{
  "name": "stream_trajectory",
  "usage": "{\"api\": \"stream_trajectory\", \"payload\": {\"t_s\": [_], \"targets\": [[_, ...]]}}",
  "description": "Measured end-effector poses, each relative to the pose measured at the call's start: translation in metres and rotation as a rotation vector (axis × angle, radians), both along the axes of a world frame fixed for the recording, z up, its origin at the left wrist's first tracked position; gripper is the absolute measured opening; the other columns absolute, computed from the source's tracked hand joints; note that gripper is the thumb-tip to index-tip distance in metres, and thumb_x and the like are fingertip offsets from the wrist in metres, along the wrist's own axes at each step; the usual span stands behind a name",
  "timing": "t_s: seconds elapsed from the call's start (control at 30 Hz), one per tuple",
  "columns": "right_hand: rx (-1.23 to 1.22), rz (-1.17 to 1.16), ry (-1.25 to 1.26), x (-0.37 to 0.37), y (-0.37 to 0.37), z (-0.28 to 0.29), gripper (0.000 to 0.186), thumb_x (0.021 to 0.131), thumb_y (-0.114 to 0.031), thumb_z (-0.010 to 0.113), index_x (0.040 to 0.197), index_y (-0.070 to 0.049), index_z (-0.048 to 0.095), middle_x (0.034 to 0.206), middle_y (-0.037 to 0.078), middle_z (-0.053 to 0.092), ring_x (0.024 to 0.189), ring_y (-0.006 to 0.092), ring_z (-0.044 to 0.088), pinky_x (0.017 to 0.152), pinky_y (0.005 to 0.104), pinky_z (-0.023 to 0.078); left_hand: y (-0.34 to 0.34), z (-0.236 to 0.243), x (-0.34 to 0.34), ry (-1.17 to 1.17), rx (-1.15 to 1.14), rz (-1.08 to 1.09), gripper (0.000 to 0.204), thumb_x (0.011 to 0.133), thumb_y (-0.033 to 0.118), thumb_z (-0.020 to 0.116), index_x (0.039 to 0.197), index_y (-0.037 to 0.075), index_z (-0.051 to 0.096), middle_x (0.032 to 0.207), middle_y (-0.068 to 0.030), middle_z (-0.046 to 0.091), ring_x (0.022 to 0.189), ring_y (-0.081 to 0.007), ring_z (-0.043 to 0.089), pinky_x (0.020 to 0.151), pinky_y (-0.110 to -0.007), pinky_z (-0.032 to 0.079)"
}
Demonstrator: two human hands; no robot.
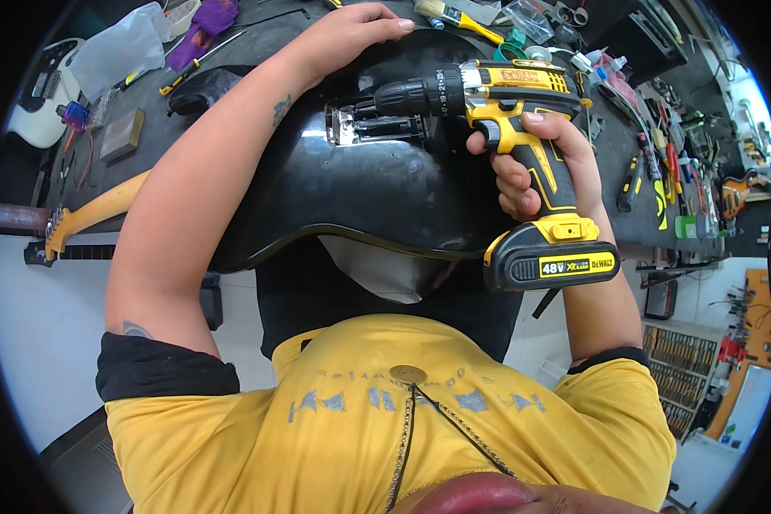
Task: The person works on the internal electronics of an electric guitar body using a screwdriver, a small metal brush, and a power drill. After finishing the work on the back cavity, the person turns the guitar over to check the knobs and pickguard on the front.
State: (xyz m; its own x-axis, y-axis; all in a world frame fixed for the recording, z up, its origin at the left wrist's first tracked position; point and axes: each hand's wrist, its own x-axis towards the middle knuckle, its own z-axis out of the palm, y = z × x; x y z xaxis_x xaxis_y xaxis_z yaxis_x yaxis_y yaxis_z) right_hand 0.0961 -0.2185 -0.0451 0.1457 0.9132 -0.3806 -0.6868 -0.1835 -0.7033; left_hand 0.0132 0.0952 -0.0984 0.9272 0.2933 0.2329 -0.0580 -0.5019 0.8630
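Note:
A glossy black electric guitar body [300,188] lies at the near edge of the bench, over my lap. A chrome metal fitting [377,130] sits in its upper middle. My right hand [565,146] grips a yellow and black cordless drill [522,81] by its handle, the index finger at the trigger. The drill lies sideways over the body, its black chuck [407,96] pointing left beside the fitting. Whether its tip touches anything cannot be made out. My left hand [343,38] rests on the body's far left edge, fingers stretched out.
A guitar neck [103,201] lies to the left, near a small rectangular block [122,135]. Behind the body are a yellow-handled brush [471,26] and a green tape roll [511,47]. Several hand tools, including a red-handled one [672,163], crowd the dark bench at right.

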Motion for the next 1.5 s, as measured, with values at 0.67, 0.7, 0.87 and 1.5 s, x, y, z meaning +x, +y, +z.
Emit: {"api": "stream_trajectory", "payload": {"t_s": [0.67, 0.7, 0.87, 1.5], "targets": [[-0.043, 0.022, 0.001, 0.003, 0.009, 0.002, 0.054, 0.095, -0.033, 0.061, 0.121, 0.013, 0.062, 0.066, 0.008, 0.066, 0.047, 0.0128, 0.063, 0.047, 0.0225, 0.056, -0.001, -0.001, 0.002, -0.016, -0.017, -0.019, 0.038, 0.1, 0.036, 0.067, 0.11, 0.0, 0.072, 0.101, -0.006, 0.071, 0.095, -0.0141, 0.062, 0.088, -0.031, 0.05], [-0.066, 0.013, -0.003, 0.001, 0.01, 0.004, 0.054, 0.094, -0.033, 0.061, 0.122, 0.013, 0.062, 0.066, 0.008, 0.066, 0.048, 0.0127, 0.063, 0.048, 0.0228, 0.056, -0.001, -0.001, 0.002, -0.003, -0.035, -0.018, 0.038, 0.1, 0.036, 0.067, 0.11, 0.0, 0.072, 0.1, -0.0061, 0.071, 0.095, -0.014, 0.062, 0.088, -0.031, 0.05], [-0.097, 0.012, -0.031, 0.0, 0.01, 0.005, 0.054, 0.094, -0.033, 0.061, 0.124, 0.011, 0.062, 0.065, 0.007, 0.065, 0.048, 0.0128, 0.063, 0.047, 0.0232, 0.056, -0.002, 0.002, 0.001, 0.034, -0.044, -0.003, 0.039, 0.1, 0.037, 0.066, 0.11, 0.0, 0.072, 0.099, -0.0059, 0.071, 0.094, -0.0137, 0.061, 0.087, -0.03, 0.05], [-0.048, 0.098, 0.053, 0.006, 0.011, 0.0, 0.051, 0.093, -0.035, 0.06, 0.118, 0.01, 0.064, 0.067, 0.007, 0.066, 0.048, 0.0132, 0.063, 0.049, 0.0219, 0.055, 0.0, -0.004, 0.005, 0.007, -0.21, -0.032, 0.032, 0.101, 0.032, 0.064, 0.105, 0.001, 0.072, 0.096, -0.0037, 0.069, 0.091, -0.0127, 0.06, 0.085, -0.028, 0.048]]}}
